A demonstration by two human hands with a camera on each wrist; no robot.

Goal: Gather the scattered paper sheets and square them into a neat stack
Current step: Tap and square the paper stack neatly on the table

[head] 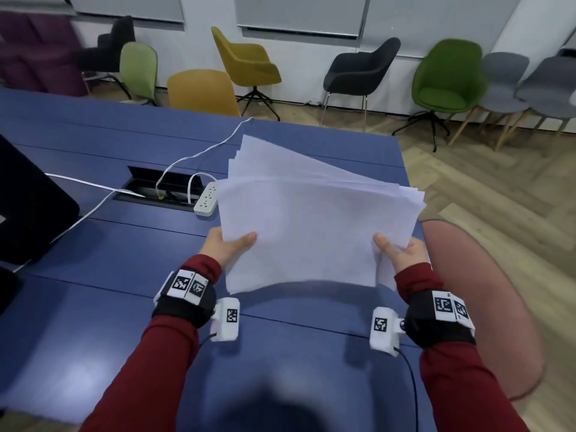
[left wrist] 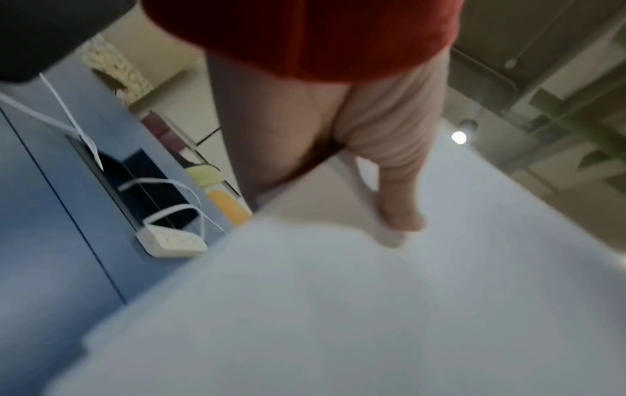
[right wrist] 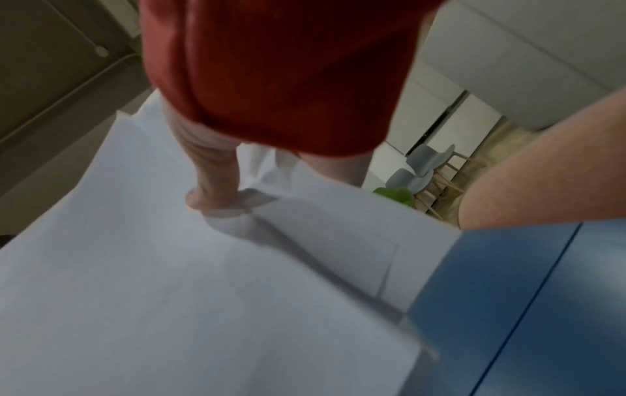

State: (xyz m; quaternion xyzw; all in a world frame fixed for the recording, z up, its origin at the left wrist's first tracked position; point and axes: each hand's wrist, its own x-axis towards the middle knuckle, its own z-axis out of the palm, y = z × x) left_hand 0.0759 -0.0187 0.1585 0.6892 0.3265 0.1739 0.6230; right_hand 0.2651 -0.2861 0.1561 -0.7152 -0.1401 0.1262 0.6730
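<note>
Two hands: both gripped one bundle of paper sheets (head: 311,219), held clear above the blue table (head: 78,307), its shadow on the tabletop below.
Table: blue, seamed panels; a pink chair (head: 486,307) stood at its right edge.
Sheets: white, blank on the visible face; far edges fanned and staggered, near edges uneven, not squared.
Head view only: row of chairs (head: 445,79) along the far wall; marker-tagged wrist bands on red sleeves.
Left wrist view only: open cable hatch (left wrist: 135,185) seen close, white power strip (left wrist: 172,241) lying beside it; picture blurred.
Right wrist view only: several offset sheet corners (right wrist: 389,257) stepped below the thumb; a crease near the thumb tip.
Left hand (head: 226,246): thumb on top at the bundle's left near corner, fingers hidden beneath.
Right hand (head: 400,252): thumb on top at the right near corner, fingers under, clamped on the sheets.
</note>
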